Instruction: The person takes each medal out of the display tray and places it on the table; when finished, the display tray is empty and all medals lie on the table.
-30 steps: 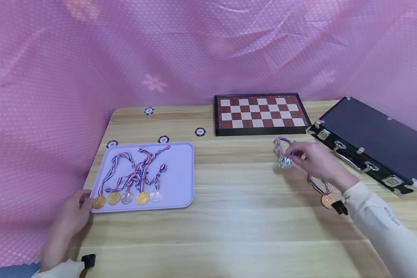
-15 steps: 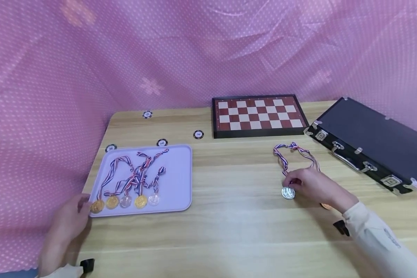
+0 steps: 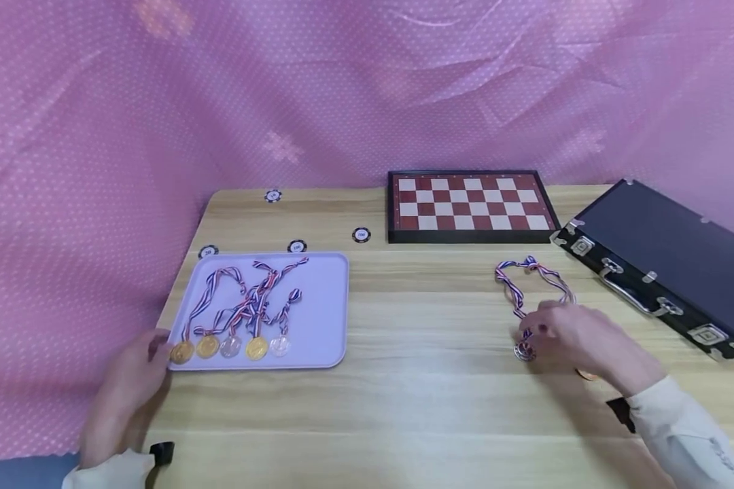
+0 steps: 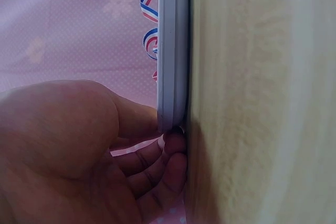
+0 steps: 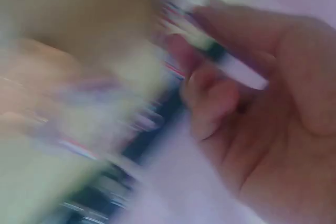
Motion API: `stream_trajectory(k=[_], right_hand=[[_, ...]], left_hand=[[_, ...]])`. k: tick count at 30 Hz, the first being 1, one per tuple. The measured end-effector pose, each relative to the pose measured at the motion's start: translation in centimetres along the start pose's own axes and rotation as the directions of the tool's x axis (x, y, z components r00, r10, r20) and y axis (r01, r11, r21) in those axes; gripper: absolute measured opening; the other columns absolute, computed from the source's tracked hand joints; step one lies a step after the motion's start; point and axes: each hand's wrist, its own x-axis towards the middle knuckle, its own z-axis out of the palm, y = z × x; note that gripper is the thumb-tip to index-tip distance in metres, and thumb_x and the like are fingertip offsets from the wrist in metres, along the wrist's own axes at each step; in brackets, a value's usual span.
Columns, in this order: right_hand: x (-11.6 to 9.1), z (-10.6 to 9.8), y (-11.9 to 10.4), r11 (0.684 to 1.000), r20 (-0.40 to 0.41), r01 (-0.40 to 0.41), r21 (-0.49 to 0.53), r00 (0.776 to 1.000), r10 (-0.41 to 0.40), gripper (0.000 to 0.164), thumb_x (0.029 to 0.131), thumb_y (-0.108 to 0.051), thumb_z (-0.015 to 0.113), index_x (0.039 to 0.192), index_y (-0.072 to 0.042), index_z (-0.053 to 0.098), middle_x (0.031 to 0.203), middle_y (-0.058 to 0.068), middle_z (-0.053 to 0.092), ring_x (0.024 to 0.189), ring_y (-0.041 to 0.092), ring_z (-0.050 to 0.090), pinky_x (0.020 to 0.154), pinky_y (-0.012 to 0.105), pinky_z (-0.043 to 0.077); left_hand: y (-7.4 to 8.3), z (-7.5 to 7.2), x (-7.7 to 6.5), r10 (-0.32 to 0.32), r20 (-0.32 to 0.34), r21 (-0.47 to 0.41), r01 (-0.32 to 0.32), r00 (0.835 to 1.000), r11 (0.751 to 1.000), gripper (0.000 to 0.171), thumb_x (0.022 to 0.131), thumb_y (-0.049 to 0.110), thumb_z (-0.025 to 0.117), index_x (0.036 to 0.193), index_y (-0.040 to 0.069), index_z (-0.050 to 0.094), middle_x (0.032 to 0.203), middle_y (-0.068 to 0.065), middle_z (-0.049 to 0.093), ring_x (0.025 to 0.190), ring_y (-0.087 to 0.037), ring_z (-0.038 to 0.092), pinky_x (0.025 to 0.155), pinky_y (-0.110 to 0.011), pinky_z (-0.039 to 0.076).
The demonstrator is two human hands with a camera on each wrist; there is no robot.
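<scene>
My left hand pinches the near left corner of a pale lilac tray, thumb on the rim and fingertips tucked underneath. On the tray lie several medals, gold and silver, in a row along its near side, their striped ribbons tangled behind them. At the right of the table my right hand holds a silver medal by its striped ribbon just above the disc. The ribbon's loop spreads out behind the fingers. A bronze-coloured medal is mostly hidden under this hand. The right wrist view is blurred.
A red-and-white chessboard in a black frame stands at the back. To the right lies a closed black case with metal latches. Several poker chips, one marked 100, lie behind the tray. A pink cloth hangs behind the table.
My right hand has drawn the silver medal toward the near side, and its bunched ribbon now lies as a spread loop. My left hand stays at the tray corner.
</scene>
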Motion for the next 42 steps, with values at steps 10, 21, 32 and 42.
stream_trajectory(k=[10, 21, 32, 42], right_hand=[[9.8, -2.3, -13.3, 0.950, -0.110, 0.098, 0.297, 0.992, -0.068, 0.019, 0.092, -0.018, 0.065, 0.110, -0.018, 0.072, 0.096, -0.004, 0.074, 0.080, 0.007, 0.067, 0.073, 0.026, 0.058], [19.8, 7.3, -25.6, 0.907, 0.083, 0.259, 0.332, 0.950, -0.301, 0.031, 0.091, -0.020, 0.068, 0.122, -0.019, 0.069, 0.111, -0.003, 0.074, 0.093, 0.009, 0.067, 0.082, 0.022, 0.054], [21.3, 10.0, -29.0, 0.928, 0.052, 0.351, 0.127, 0.932, -0.360, 0.015, 0.085, -0.023, 0.075, 0.099, -0.017, 0.074, 0.096, -0.003, 0.070, 0.090, 0.010, 0.062, 0.083, 0.023, 0.055], [22.1, 9.0, -28.7, 0.935, 0.200, 0.201, 0.292, 0.943, -0.265, 0.013, 0.083, -0.014, 0.076, 0.096, -0.013, 0.075, 0.099, -0.003, 0.072, 0.098, 0.013, 0.063, 0.095, 0.024, 0.051]], left_hand=[[0.0, 0.2, 0.2, 0.004, -0.024, -0.014, -0.004, 1.000, 1.000, 0.044, 0.104, 0.023, 0.040, 0.138, -0.004, 0.045, 0.126, -0.029, 0.055, 0.106, -0.041, 0.055, 0.083, -0.056, 0.048], [0.8, 0.2, 1.1, 0.015, -0.025, -0.019, -0.016, 1.000, 1.000, 0.043, 0.103, 0.022, 0.041, 0.138, -0.004, 0.046, 0.125, -0.029, 0.056, 0.108, -0.042, 0.056, 0.085, -0.057, 0.049], [0.2, 0.0, 0.3, -0.042, -0.011, -0.009, 0.042, 0.999, 0.999, 0.046, 0.103, 0.024, 0.040, 0.140, -0.003, 0.043, 0.130, -0.031, 0.052, 0.112, -0.046, 0.054, 0.085, -0.059, 0.048], [-0.1, 0.0, 0.1, 0.028, -0.036, -0.007, -0.028, 0.999, 1.000, 0.043, 0.102, 0.022, 0.042, 0.136, -0.005, 0.046, 0.124, -0.033, 0.057, 0.108, -0.048, 0.056, 0.085, -0.060, 0.047]])
